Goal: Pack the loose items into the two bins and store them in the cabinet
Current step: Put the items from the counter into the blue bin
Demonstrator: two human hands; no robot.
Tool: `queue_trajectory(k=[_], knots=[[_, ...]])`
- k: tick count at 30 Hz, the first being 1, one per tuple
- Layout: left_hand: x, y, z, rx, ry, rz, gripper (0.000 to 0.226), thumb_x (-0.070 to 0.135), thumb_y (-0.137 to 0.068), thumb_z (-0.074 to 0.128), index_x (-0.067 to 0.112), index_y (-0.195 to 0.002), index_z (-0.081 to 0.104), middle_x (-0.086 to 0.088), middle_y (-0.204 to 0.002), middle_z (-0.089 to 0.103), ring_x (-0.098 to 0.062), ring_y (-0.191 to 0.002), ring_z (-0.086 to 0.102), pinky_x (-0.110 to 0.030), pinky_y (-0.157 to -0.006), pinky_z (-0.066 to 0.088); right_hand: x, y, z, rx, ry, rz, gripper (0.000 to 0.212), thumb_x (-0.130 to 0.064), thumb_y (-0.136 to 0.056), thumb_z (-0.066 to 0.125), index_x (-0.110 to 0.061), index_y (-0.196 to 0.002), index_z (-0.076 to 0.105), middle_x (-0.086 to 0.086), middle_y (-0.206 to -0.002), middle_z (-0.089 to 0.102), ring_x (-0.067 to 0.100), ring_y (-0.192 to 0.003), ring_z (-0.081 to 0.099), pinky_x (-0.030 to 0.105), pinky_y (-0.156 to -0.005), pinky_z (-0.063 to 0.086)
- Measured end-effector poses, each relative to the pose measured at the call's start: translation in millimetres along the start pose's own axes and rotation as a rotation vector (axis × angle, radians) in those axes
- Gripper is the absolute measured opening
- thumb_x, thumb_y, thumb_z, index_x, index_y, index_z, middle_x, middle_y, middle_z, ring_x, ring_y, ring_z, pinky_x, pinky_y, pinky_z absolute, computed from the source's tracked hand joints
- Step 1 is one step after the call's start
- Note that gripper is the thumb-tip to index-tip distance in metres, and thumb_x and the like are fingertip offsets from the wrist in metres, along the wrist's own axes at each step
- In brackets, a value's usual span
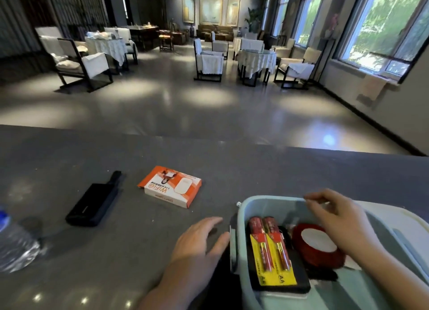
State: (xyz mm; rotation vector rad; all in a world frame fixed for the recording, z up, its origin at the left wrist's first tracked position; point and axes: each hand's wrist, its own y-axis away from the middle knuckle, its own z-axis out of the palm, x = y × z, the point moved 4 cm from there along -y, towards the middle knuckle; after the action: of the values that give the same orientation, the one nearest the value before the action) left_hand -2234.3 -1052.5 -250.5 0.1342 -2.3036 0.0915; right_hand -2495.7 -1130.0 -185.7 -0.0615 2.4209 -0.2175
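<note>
A pale blue bin stands at the counter's front right. Inside lie a yellow AA battery pack, a red tape roll and dark items beneath them. My left hand lies flat and open on the counter, its thumb against the bin's left wall. My right hand reaches over the bin with fingers loosely curled near the far rim, holding nothing that I can see. An orange and white WiFi box and a black pouch lie loose on the counter to the left.
A clear water bottle lies at the far left of the grey counter. A white bin or lid sits right behind the blue bin. Beyond the counter edge is a hall with chairs and tables.
</note>
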Motion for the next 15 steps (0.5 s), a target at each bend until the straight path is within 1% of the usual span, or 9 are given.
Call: queue_trajectory(k=[1, 3, 5, 6, 8, 10, 12, 14, 15], knots=[[-9.0, -5.0, -0.5, -0.025, -0.022, -0.008, 0.035, 0.049, -0.091, 0.051, 0.043, -0.125, 0.049, 0.03, -0.122, 0.044, 0.01, -0.114, 0.038, -0.012, -0.1, 0.028, -8.7, -6.0, 8.1, -0.02, -0.025, -0.023, 0.011, -0.02, -0.087, 0.066, -0.03, -0.087, 0.069, -0.011, -0.07, 0.065, -0.004, -0.064, 0.057, 0.012, -0.056, 0.039], [-26.4, -15.1, 0.7, -0.078, -0.039, -0.013, 0.031, 0.043, -0.092, 0.052, 0.039, -0.123, 0.053, 0.026, -0.122, 0.047, 0.006, -0.117, 0.042, -0.01, -0.098, 0.027, -23.7, -18.4, 25.9, -0.08, -0.04, -0.074, 0.013, -0.017, -0.088, 0.065, -0.029, -0.088, 0.069, -0.011, -0.074, 0.065, -0.004, -0.07, 0.057, 0.008, -0.059, 0.04], [-42.3, -28.3, 3.4, -0.112, 0.015, -0.02, 0.026, 0.036, -0.091, 0.056, 0.039, -0.117, 0.056, 0.024, -0.12, 0.052, 0.004, -0.116, 0.047, -0.016, -0.102, 0.033, -34.9, -32.1, 41.7, -0.125, -0.028, -0.115, 0.014, -0.017, -0.088, 0.064, -0.03, -0.09, 0.068, -0.011, -0.079, 0.066, 0.001, -0.075, 0.059, 0.008, -0.06, 0.041], [-47.6, -36.1, 5.3, -0.121, 0.048, -0.029, 0.025, 0.033, -0.09, 0.058, 0.039, -0.114, 0.057, 0.023, -0.118, 0.054, 0.004, -0.113, 0.049, -0.02, -0.102, 0.037, -38.3, -40.7, 48.5, -0.141, -0.018, -0.13, 0.014, -0.017, -0.088, 0.064, -0.03, -0.091, 0.068, -0.011, -0.08, 0.065, 0.002, -0.076, 0.059, 0.008, -0.061, 0.041], [-50.9, -55.0, 10.2, -0.124, 0.083, -0.055, 0.027, 0.028, -0.089, 0.061, 0.039, -0.113, 0.058, 0.021, -0.115, 0.056, 0.004, -0.108, 0.051, -0.022, -0.098, 0.042, -42.1, -61.6, 63.3, -0.197, 0.012, -0.151, 0.014, -0.017, -0.087, 0.065, -0.03, -0.091, 0.067, -0.011, -0.083, 0.066, 0.001, -0.078, 0.059, 0.005, -0.064, 0.042], [-49.6, -77.6, 19.9, -0.113, 0.101, -0.053, 0.031, 0.023, -0.086, 0.064, 0.037, -0.113, 0.059, 0.018, -0.114, 0.057, 0.001, -0.106, 0.052, -0.021, -0.094, 0.043, -42.1, -84.9, 85.0, -0.329, 0.107, -0.149, 0.014, -0.018, -0.087, 0.065, -0.03, -0.092, 0.068, -0.01, -0.086, 0.068, 0.002, -0.079, 0.06, 0.006, -0.069, 0.043], [-46.0, -100.2, 34.3, -0.129, 0.121, -0.048, 0.036, 0.025, -0.082, 0.067, 0.036, -0.116, 0.058, 0.016, -0.116, 0.057, -0.002, -0.106, 0.052, -0.023, -0.092, 0.044, -42.8, -104.9, 110.4, -0.497, 0.238, -0.142, 0.012, -0.02, -0.085, 0.068, -0.026, -0.095, 0.07, -0.008, -0.088, 0.067, 0.009, -0.084, 0.062, 0.018, -0.08, 0.046], [-44.2, -121.6, 53.2, -0.166, 0.085, -0.038, 0.048, 0.032, -0.076, 0.071, 0.032, -0.121, 0.056, 0.01, -0.123, 0.055, -0.009, -0.112, 0.051, -0.029, -0.096, 0.043, -47.5, -116.4, 135.8, -0.68, 0.379, -0.145, 0.014, -0.024, -0.083, 0.071, -0.023, -0.097, 0.072, -0.008, -0.088, 0.066, 0.011, -0.088, 0.06, 0.022, -0.081, 0.045], [-43.8, -130.0, 63.0, -0.188, 0.014, -0.027, 0.056, 0.037, -0.073, 0.073, 0.03, -0.125, 0.054, 0.007, -0.126, 0.053, -0.013, -0.116, 0.049, -0.032, -0.099, 0.041, -51.0, -118.4, 147.8, -0.785, 0.48, -0.162, 0.017, -0.026, -0.083, 0.07, -0.022, -0.099, 0.072, -0.006, -0.089, 0.067, 0.013, -0.088, 0.061, 0.023, -0.08, 0.046]])
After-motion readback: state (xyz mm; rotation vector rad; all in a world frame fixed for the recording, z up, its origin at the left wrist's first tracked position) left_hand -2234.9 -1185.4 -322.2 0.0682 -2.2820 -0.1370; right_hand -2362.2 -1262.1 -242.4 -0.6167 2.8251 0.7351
